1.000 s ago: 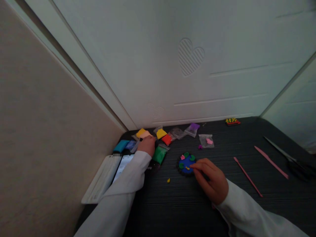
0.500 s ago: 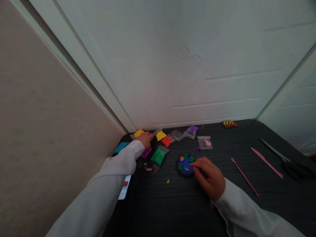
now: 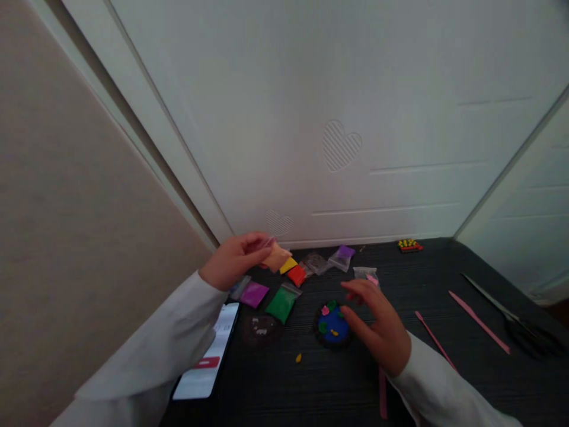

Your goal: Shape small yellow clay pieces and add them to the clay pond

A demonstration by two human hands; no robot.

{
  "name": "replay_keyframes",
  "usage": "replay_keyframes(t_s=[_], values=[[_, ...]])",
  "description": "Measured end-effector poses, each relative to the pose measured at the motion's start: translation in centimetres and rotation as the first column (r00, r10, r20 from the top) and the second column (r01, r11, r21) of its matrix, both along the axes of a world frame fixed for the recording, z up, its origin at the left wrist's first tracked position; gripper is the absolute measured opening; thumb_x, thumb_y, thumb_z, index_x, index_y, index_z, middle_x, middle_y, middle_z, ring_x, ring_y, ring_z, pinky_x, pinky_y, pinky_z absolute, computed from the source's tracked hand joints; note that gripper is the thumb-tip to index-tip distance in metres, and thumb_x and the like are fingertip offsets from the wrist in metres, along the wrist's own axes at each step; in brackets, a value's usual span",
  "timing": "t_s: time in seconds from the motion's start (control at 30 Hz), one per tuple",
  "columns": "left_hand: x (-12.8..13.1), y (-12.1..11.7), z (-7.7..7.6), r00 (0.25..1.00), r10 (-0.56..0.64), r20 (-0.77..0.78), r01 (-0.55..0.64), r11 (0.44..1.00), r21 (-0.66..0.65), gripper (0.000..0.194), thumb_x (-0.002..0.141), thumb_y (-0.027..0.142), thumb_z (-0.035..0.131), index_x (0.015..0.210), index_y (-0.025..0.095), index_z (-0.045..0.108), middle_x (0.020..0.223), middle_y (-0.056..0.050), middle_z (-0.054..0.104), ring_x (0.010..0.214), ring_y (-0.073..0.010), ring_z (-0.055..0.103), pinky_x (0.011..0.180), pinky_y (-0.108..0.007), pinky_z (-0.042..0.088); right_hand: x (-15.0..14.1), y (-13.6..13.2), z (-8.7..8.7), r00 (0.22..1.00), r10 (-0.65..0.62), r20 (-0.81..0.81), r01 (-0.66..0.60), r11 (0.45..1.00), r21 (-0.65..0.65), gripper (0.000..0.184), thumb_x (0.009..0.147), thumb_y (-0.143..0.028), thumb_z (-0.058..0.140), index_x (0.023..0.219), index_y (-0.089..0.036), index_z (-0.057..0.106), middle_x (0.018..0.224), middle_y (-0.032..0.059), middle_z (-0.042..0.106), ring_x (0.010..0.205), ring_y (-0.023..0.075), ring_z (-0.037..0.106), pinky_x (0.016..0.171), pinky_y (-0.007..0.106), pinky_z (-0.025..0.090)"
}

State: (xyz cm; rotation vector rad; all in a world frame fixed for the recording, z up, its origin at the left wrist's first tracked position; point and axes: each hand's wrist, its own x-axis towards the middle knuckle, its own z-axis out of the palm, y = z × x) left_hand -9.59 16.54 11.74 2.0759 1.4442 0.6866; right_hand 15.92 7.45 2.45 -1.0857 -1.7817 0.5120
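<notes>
My left hand (image 3: 233, 260) is raised above the dark table (image 3: 444, 379) and pinches a small bag of peach-orange clay (image 3: 276, 257) by its clear top. My right hand (image 3: 377, 326) hovers with fingers loosely spread, holding nothing, just right of a round blue clay disc (image 3: 332, 325) that carries green, pink and yellow bits. Below my left hand lie clay bags in yellow (image 3: 288, 265), red (image 3: 296, 275), green (image 3: 280, 303) and magenta (image 3: 253, 293).
A phone (image 3: 208, 356) lies at the table's left edge. A purple bag (image 3: 344, 254), a pink bag (image 3: 367, 275), a yellow crumb (image 3: 298, 357), pink modelling tools (image 3: 478, 321), black scissors (image 3: 520, 320) and a small yellow-red piece (image 3: 409, 244) are spread about. A white panel rises behind.
My left hand has lifted the peach-orange bag off the pile. My right hand has come off the blue disc and opened. The view has tilted up.
</notes>
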Motion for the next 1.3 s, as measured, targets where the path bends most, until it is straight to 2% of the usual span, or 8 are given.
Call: replay_keyframes(t_s=[0.1,0.23,0.4,0.6,0.7,0.87,1.03,1.3], values=[[3.3,-2.7,1.1,0.978,-0.062,0.198,0.061,0.998,0.01,0.036,0.079,0.037,0.049,0.107,0.016,0.053,0.105,-0.007,0.063,0.094,-0.0196,0.06,0.08,-0.032,0.049,-1.1,1.6,4.3,0.999,0.038,0.004,-0.038,0.999,-0.015,0.061,0.07,-0.032,0.062,0.123,-0.022,0.035,0.116,0.0107,0.047,0.098,0.0197,0.051,0.08,0.036,0.046],[6.4,-4.5,0.7,0.778,0.014,0.628,0.041,0.997,-0.073,0.026,0.068,0.028,0.065,0.09,0.016,0.058,0.085,-0.004,0.067,0.076,-0.017,0.063,0.067,-0.027,0.052,-1.7,2.9,8.3,0.975,0.192,-0.111,-0.206,0.97,-0.132,0.039,0.073,-0.03,0.058,0.11,-0.023,0.048,0.098,0.0045,0.058,0.084,0.0159,0.056,0.075,0.033,0.046],[6.6,-5.0,0.2,0.536,-0.078,0.841,0.298,0.949,-0.102,0.054,0.057,0.024,0.075,0.107,0.028,0.055,0.103,-0.003,0.063,0.091,-0.0181,0.06,0.074,-0.025,0.05,-0.8,3.2,9.2,0.857,0.322,-0.402,-0.444,0.857,-0.26,0.026,0.078,-0.031,0.053,0.101,-0.02,0.05,0.089,0.0034,0.062,0.077,0.012,0.059,0.065,0.024,0.049],[6.6,-5.2,-0.7,0.549,-0.194,0.813,0.457,0.884,-0.097,0.06,0.052,0.037,0.074,0.108,0.027,0.055,0.106,-0.002,0.061,0.094,-0.0197,0.058,0.082,-0.026,0.046,-1.4,3.2,8.5,0.58,0.305,-0.755,-0.732,0.602,-0.319,0.029,0.067,-0.031,0.066,0.087,-0.02,0.048,0.081,0.0003,0.061,0.07,0.0094,0.059,0.061,0.021,0.047],[6.9,-5.0,-1.2,0.588,-0.164,0.792,0.356,0.932,-0.071,0.057,0.051,0.045,0.072,0.103,0.027,0.056,0.095,-0.001,0.063,0.085,-0.019,0.059,0.072,-0.026,0.048,-1.4,3.9,7.9,0.747,0.296,-0.595,-0.591,0.705,-0.392,0.024,0.071,-0.034,0.061,0.087,-0.02,0.049,0.083,0.0023,0.061,0.076,0.0125,0.059,0.066,0.026,0.048],[7.4,-5.0,-1.1,0.896,-0.103,0.432,0.021,0.982,0.189,0.044,0.058,0.034,0.072,0.097,0.029,0.054,0.097,-0.001,0.06,0.088,-0.0201,0.056,0.078,-0.033,0.045,0.2,3.8,8.4,0.98,0.1,-0.17,-0.142,0.957,-0.252,0.018,0.079,-0.034,0.052,0.092,-0.023,0.055,0.091,0.0033,0.06,0.081,0.0152,0.056,0.065,0.026,0.048],[8.3,-5.2,-1.1,0.99,-0.072,0.124,0.004,0.88,0.475,0.035,0.066,0.029,0.066,0.099,0.027,0.051,0.099,-0.002,0.06,0.093,-0.0185,0.055,0.083,-0.031,0.043,0.7,2.0,9.8,0.995,0.074,-0.071,-0.084,0.986,-0.143,0.012,0.078,-0.032,0.053,0.088,-0.027,0.056,0.084,-0.0003,0.06,0.078,0.0142,0.057,0.065,0.026,0.049],[8.6,-5.7,-1.1,0.994,-0.07,0.087,0.013,0.848,0.529,0.032,0.071,0.031,0.061,0.102,0.028,0.054,0.105,-0.004,0.06,0.098,-0.0209,0.055,0.086,-0.033,0.045,-0.3,0.6,10.3,0.995,-0.069,0.078,0.066,0.997,0.033,0.011,0.073,-0.022,0.056,0.081,-0.029,0.054,0.083,-0.0005,0.061,0.076,0.0158,0.058,0.064,0.028,0.051]])
